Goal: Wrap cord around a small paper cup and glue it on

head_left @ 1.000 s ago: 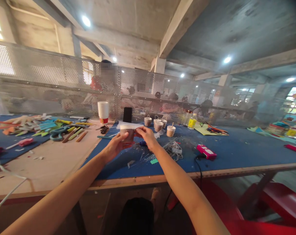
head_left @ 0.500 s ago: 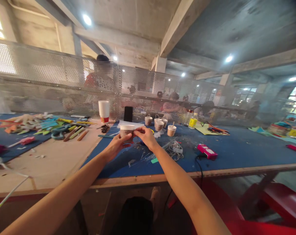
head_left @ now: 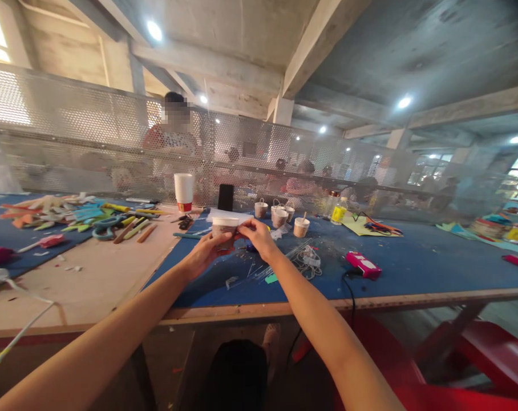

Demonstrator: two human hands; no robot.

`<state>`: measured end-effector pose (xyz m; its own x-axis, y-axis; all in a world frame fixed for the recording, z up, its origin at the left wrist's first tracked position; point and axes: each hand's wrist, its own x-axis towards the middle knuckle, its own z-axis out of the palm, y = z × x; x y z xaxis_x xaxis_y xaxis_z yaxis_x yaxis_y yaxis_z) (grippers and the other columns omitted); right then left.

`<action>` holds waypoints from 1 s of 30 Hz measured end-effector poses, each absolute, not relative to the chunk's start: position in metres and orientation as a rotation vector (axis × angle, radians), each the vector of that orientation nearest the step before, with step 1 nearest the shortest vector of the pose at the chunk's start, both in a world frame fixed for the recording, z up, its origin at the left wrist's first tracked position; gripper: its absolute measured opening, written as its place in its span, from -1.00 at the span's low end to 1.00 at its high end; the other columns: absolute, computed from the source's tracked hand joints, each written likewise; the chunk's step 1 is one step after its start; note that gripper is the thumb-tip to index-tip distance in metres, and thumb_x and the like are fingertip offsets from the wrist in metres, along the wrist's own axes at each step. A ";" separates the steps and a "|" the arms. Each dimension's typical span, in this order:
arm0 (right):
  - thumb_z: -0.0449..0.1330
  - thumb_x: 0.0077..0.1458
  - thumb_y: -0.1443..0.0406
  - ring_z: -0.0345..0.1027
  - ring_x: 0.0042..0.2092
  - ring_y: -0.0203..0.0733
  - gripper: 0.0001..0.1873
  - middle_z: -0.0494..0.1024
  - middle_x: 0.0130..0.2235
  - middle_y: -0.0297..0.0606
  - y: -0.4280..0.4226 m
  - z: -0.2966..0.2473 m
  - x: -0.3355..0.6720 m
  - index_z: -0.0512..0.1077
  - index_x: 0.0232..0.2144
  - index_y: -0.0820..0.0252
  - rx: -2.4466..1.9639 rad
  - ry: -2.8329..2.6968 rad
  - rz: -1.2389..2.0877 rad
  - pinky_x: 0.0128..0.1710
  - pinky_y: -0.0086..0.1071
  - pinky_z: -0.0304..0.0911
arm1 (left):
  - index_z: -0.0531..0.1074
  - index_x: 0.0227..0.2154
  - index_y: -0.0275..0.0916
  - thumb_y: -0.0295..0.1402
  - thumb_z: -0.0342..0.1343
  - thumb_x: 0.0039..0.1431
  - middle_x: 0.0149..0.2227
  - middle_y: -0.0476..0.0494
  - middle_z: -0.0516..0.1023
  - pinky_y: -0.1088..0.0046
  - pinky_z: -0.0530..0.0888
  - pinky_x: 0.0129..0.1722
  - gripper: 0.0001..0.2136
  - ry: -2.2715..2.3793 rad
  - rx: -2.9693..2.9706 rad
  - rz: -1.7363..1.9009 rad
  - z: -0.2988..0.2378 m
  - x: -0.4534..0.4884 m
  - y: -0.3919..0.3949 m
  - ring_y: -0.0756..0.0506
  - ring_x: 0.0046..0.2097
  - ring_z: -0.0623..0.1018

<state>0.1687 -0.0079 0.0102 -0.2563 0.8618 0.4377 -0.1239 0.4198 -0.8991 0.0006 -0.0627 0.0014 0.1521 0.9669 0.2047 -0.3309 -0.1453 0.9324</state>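
Note:
Both of my hands meet on a small paper cup (head_left: 224,227) with a white rim and a brown wrapped side, held just above the blue table mat (head_left: 404,257). My left hand (head_left: 204,252) wraps its fingers round the cup's near side. My right hand (head_left: 257,238) pinches the cup's right side near the rim. A pink hot glue gun (head_left: 361,265) with a black cord lies to the right of my right arm. Clear glue sticks and scraps (head_left: 280,260) are scattered under my hands.
Several small finished cups (head_left: 279,216) stand beyond my hands, with a stack of white cups (head_left: 184,192) and a black phone (head_left: 225,197) at the mesh fence. Coloured foam pieces and scissors (head_left: 100,225) lie at left. People sit behind the fence. Red chairs (head_left: 490,354) stand lower right.
The cup and both hands have shifted only slightly; the grip is the same. The person behind the fence has moved left. The view has risen a little.

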 end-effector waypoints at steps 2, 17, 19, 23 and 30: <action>0.35 -0.05 0.13 0.55 -0.35 -0.17 -0.76 0.56 -0.43 -0.38 -0.008 0.010 0.169 0.44 -0.43 0.14 -0.680 -1.517 1.131 -0.15 -0.27 0.43 | 0.60 -0.08 -0.29 -0.30 0.35 0.08 -0.19 -0.23 0.68 0.37 0.53 -0.23 -0.67 0.753 1.164 1.325 0.000 0.000 -0.061 -0.11 -0.29 0.61; 0.18 0.22 0.08 0.46 -0.28 -0.20 -0.67 0.56 -0.38 -0.29 -0.020 0.012 0.169 0.47 -0.48 0.15 -0.699 -1.823 0.542 -0.16 -0.37 0.34 | 0.59 -0.11 -0.30 -0.34 0.26 0.18 -0.18 -0.23 0.68 0.42 0.53 -0.26 -0.76 0.680 1.000 1.316 -0.003 -0.006 -0.053 -0.11 -0.27 0.62; 0.18 0.23 0.11 0.45 -0.25 -0.19 -0.68 0.55 -0.35 -0.27 -0.018 0.009 0.168 0.45 -0.48 0.15 -0.731 -1.807 0.370 -0.12 -0.36 0.33 | 0.58 -0.10 -0.29 -0.35 0.27 0.17 -0.17 -0.22 0.67 0.41 0.53 -0.27 -0.75 0.690 1.004 1.336 -0.004 -0.006 -0.052 -0.12 -0.27 0.62; 0.19 0.23 0.20 0.48 -0.21 -0.17 -0.86 0.58 -0.28 -0.25 -0.009 0.005 0.171 0.43 -0.32 0.14 -0.784 -1.712 0.247 -0.09 -0.35 0.35 | 0.57 -0.11 -0.26 -0.34 0.30 0.14 -0.19 -0.18 0.66 0.40 0.54 -0.28 -0.75 0.725 0.995 1.349 -0.006 -0.007 -0.050 -0.13 -0.26 0.63; 0.21 0.22 0.26 0.48 -0.21 -0.15 -0.92 0.58 -0.22 -0.23 -0.003 0.011 0.202 0.46 -0.32 0.15 -1.175 -1.780 0.057 -0.16 -0.34 0.33 | 0.56 -0.14 -0.26 -0.36 0.26 0.17 -0.17 -0.18 0.65 0.42 0.56 -0.28 -0.80 0.693 0.980 1.325 -0.007 -0.010 -0.049 -0.11 -0.24 0.64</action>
